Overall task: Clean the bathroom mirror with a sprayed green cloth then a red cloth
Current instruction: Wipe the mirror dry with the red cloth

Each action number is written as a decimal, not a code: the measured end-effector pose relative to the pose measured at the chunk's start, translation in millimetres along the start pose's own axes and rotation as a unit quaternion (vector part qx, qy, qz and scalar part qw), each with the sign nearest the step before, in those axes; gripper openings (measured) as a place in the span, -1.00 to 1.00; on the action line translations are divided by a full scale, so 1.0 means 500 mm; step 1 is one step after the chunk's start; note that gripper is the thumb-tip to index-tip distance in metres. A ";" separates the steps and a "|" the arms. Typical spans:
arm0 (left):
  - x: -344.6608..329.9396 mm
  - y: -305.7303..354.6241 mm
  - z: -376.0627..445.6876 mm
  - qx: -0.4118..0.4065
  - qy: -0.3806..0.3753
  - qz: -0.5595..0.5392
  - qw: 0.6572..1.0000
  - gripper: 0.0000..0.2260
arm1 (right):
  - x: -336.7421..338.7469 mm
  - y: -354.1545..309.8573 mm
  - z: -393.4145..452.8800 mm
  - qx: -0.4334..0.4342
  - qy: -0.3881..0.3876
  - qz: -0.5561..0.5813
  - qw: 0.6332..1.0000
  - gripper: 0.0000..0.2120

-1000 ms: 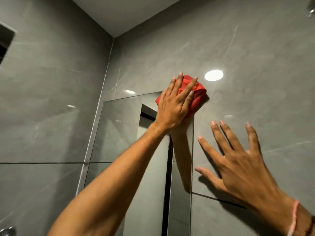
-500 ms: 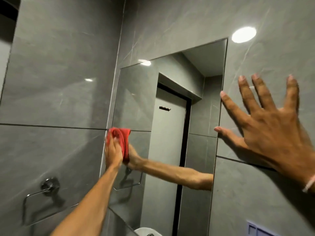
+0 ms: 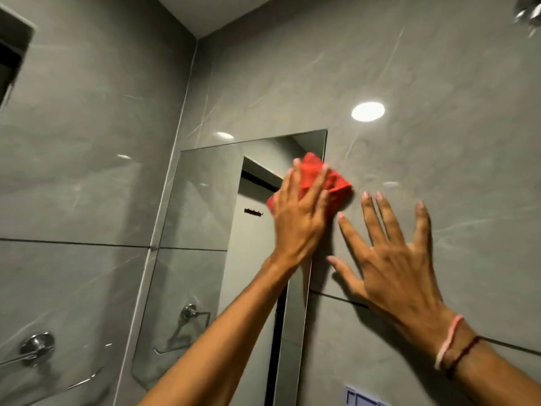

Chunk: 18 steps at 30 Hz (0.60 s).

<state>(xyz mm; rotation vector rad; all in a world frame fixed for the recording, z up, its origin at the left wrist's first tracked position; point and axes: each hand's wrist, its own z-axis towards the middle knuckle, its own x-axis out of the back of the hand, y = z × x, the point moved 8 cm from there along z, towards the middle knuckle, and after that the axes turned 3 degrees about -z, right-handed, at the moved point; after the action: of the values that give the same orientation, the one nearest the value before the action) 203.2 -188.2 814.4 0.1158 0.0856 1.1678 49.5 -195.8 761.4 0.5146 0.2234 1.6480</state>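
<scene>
Red cloth: bunched fabric, pressed flat against the upper right part of the mirror, overlapping the mirror's right edge onto the adjoining tile.
Left hand: palm toward the glass, fingers spread and laid over the cloth, pinning it to the surface; fingertips reach the cloth's upper portion. Forearm runs up from the lower left of the view.
Right hand: empty, all fingers splayed wide, palm flat on the grey tiled wall just beside the mirror's right edge. Thumb points toward the mirror.
Hand spacing: the two hands sit near each other, not touching; the right index fingertip lies just beside the cloth's lower right corner.
Mirror: frameless rectangular panel mounted on the tile, close to the corner of the room. Glass reflects a doorway and a small hook.
Wristbands: one pale pink band and one dark cord on the right wrist.
Towel ring: chrome fitting on the left-hand wall, lower left of view; its reflection shows low in the mirror.
Ceiling light reflection: bright round spot on the tile above the right hand.
Green cloth: out of view.
</scene>
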 end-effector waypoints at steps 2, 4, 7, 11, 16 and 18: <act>-0.009 0.030 0.037 -0.075 -0.024 0.026 0.997 -0.57 | -0.006 0.016 -0.016 0.003 0.002 -0.013 1.000 -0.20; 0.007 0.008 0.045 -0.112 -0.024 0.052 0.992 -0.56 | -0.006 0.024 -0.023 0.006 -0.002 -0.023 1.000 -0.16; 0.043 -0.098 0.035 -0.084 -0.024 0.053 0.995 -0.55 | -0.008 0.007 -0.026 0.012 -0.009 -0.026 1.000 -0.13; 0.118 -0.337 -0.041 0.064 0.024 0.054 0.996 -0.55 | -0.017 -0.031 -0.030 0.022 -0.009 -0.021 0.999 -0.11; 0.192 -0.675 -0.371 0.370 0.109 0.045 0.921 -0.57 | -0.032 -0.058 -0.032 0.021 0.007 -0.008 1.000 -0.06; 0.196 -0.726 -0.547 0.461 0.115 0.045 0.879 -0.57 | -0.036 -0.062 -0.035 0.027 0.012 -0.002 1.000 -0.05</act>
<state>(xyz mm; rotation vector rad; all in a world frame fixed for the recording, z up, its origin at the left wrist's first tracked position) 537.7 -225.6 493.5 0.8303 0.8602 1.1439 70.3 -206.2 729.1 0.5339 0.2870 1.6480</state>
